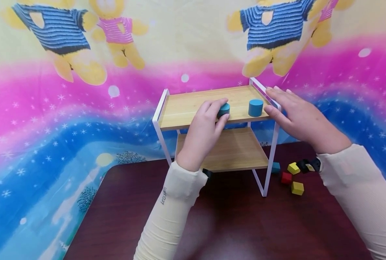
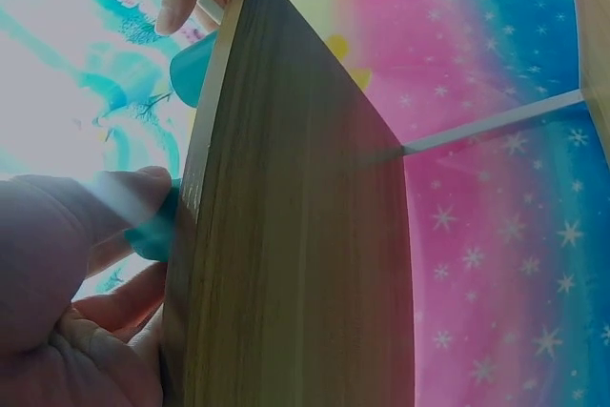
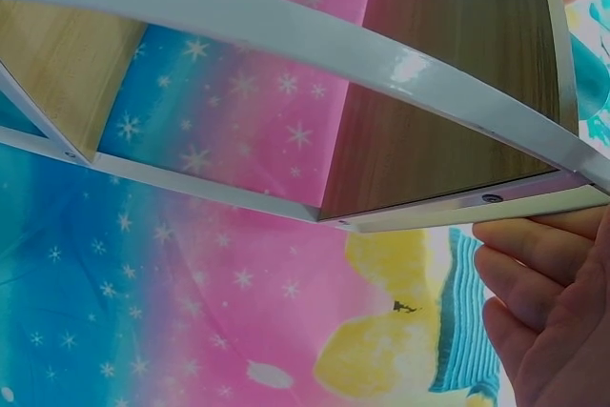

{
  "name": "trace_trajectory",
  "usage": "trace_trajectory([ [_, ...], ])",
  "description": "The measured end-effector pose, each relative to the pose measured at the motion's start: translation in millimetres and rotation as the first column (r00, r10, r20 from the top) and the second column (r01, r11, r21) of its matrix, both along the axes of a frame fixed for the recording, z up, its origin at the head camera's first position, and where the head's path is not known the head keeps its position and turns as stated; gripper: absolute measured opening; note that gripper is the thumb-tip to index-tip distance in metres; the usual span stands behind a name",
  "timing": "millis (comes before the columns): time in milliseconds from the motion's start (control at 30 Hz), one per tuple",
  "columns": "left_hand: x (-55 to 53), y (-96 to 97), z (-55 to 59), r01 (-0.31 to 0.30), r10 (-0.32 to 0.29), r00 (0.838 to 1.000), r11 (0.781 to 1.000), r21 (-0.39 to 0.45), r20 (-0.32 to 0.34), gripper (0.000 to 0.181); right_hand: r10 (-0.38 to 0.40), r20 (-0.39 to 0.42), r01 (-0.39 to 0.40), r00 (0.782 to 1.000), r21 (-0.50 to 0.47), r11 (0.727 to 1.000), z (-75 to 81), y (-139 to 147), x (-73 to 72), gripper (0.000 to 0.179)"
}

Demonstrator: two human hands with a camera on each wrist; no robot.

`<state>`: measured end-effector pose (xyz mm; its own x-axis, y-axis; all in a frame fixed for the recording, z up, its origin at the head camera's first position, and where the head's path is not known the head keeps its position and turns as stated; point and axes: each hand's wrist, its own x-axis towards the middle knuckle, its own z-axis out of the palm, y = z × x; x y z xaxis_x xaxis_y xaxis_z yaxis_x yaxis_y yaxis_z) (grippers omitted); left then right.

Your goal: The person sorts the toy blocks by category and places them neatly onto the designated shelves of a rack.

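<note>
A two-tier shelf with wooden boards (image 1: 189,104) and a white metal frame (image 1: 160,108) stands on the dark table. My left hand (image 1: 202,130) pinches a blue cylinder block (image 1: 224,110) between thumb and fingers, at the front of the top board. In the left wrist view this block (image 2: 160,226) sits against the board's upper face. Farther right on the top board stands a second blue cylinder block (image 1: 255,108), upright. My right hand (image 1: 305,117) holds nothing; its straight fingers lie at the shelf's right side rail, the thumb close beside the second block.
On the table right of the shelf lie several blocks: a blue one (image 1: 275,167), a red one (image 1: 286,177) and yellow ones, including a yellow cube (image 1: 297,188). The lower board (image 1: 235,148) spans beneath the top one. A patterned cloth (image 1: 186,43) hangs behind.
</note>
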<state>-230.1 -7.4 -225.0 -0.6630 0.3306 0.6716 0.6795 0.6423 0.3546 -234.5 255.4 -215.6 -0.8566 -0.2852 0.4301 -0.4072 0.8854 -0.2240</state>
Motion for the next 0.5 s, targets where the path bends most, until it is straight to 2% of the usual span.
trace_trajectory([
  [500,-0.7,0.9,-4.9,-0.008,0.008,0.999,1.0,-0.005,-0.032,0.042,-0.002,0.002,0.002,1.0,0.004,1.0,-1.7,0.4,-1.0,0.07],
])
